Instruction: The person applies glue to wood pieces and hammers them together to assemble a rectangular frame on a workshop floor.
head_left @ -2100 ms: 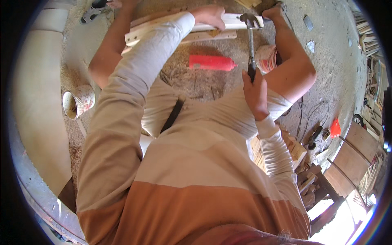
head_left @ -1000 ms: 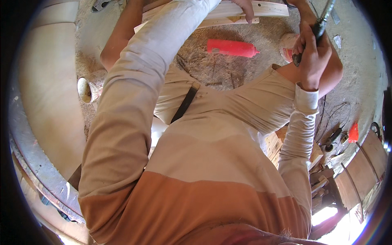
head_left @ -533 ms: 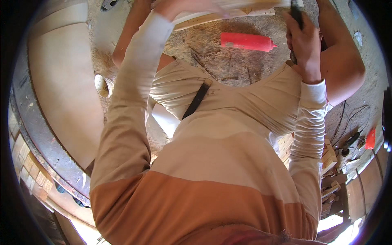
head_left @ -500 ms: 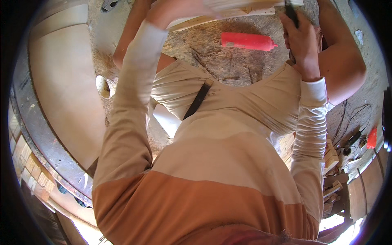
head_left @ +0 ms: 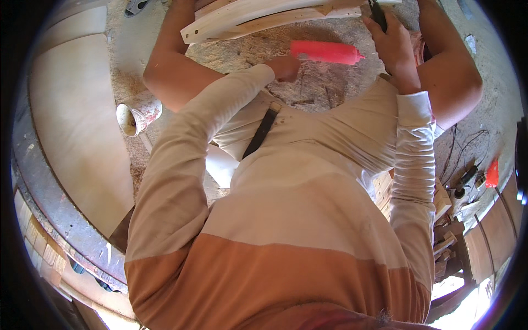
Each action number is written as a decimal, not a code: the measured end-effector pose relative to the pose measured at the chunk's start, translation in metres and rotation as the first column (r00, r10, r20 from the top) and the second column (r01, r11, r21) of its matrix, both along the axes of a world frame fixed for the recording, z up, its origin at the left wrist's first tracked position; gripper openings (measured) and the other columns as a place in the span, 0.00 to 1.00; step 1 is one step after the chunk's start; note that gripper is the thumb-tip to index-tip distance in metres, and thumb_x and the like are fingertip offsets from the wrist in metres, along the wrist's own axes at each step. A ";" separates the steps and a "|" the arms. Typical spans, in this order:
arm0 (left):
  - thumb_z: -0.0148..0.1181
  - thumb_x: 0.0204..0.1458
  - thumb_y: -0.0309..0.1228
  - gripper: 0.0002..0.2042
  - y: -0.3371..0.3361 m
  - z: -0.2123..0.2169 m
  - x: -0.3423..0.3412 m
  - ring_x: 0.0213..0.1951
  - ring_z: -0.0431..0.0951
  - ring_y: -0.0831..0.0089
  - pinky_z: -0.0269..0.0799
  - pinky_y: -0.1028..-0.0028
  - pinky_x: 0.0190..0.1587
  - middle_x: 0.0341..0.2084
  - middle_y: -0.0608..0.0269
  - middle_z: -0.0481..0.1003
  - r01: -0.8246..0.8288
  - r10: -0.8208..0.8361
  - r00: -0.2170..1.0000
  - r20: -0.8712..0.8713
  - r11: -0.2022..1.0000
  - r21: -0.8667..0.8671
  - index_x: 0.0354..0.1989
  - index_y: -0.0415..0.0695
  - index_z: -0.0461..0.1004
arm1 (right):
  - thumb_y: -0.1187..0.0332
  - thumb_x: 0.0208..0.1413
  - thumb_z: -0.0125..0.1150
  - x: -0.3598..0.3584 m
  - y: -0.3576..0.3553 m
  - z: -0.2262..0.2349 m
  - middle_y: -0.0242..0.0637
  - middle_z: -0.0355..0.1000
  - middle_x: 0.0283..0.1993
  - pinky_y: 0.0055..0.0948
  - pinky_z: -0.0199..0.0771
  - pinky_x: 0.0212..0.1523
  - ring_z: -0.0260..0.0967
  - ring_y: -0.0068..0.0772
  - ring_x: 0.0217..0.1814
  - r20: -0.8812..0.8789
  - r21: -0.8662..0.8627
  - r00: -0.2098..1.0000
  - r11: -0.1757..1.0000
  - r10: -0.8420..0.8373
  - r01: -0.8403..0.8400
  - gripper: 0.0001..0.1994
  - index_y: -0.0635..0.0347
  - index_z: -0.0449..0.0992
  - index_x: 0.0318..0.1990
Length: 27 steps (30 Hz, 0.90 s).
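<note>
A red squeeze bottle with a pointed nozzle lies on its side on the dusty floor between my legs, nozzle to the right. My left hand is low beside the bottle's blunt left end; its fingers are partly hidden and blurred, and whether they touch the bottle is unclear. Farther right, my right hand is closed around a dark-handled tool, whose far end runs out at the top edge. Beyond the bottle lie pale curved wooden pieces, one with two dark holes near its left end.
At the left, a white cup with stained sides stands near a large pale curved sheet. A cord and a dark tool lie at the right, near a red scrap and wood offcuts.
My left hand has come down from the wooden pieces to beside the red bottle, uncovering the wood's left end. My right hand still grips the dark-handled tool. The whole view has shifted slightly.
</note>
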State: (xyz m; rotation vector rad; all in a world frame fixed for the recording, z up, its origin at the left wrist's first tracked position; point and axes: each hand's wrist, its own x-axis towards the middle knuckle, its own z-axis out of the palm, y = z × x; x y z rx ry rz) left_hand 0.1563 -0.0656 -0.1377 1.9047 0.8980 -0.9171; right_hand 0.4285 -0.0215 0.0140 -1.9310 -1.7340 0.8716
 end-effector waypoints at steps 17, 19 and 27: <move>0.58 0.50 0.30 0.12 -0.015 -0.070 -0.025 0.44 0.83 0.55 0.79 0.56 0.44 0.39 0.50 0.82 -0.177 0.200 0.980 -0.020 0.906 0.384 0.40 0.42 0.83 | 0.53 0.59 0.61 -0.003 -0.004 0.014 0.62 0.74 0.34 0.53 0.69 0.42 0.72 0.67 0.42 0.064 0.029 0.998 0.999 0.017 -0.019 0.21 0.69 0.72 0.40; 0.59 0.48 0.29 0.12 -0.009 -0.047 -0.019 0.43 0.83 0.56 0.80 0.57 0.43 0.39 0.49 0.82 -0.156 0.178 0.982 -0.055 0.947 0.279 0.39 0.42 0.83 | 0.53 0.59 0.60 -0.004 -0.004 0.015 0.61 0.74 0.34 0.54 0.69 0.43 0.72 0.67 0.42 0.097 0.032 0.995 0.999 0.019 -0.022 0.21 0.68 0.72 0.40; 0.55 0.51 0.19 0.13 0.028 0.115 0.001 0.26 0.84 0.67 0.81 0.69 0.29 0.28 0.53 0.80 -0.463 0.469 0.822 0.323 0.881 -0.098 0.46 0.33 0.75 | 0.56 0.60 0.60 -0.003 -0.005 0.019 0.63 0.74 0.35 0.54 0.70 0.42 0.72 0.68 0.43 0.028 0.028 0.999 0.999 0.021 -0.022 0.19 0.68 0.72 0.41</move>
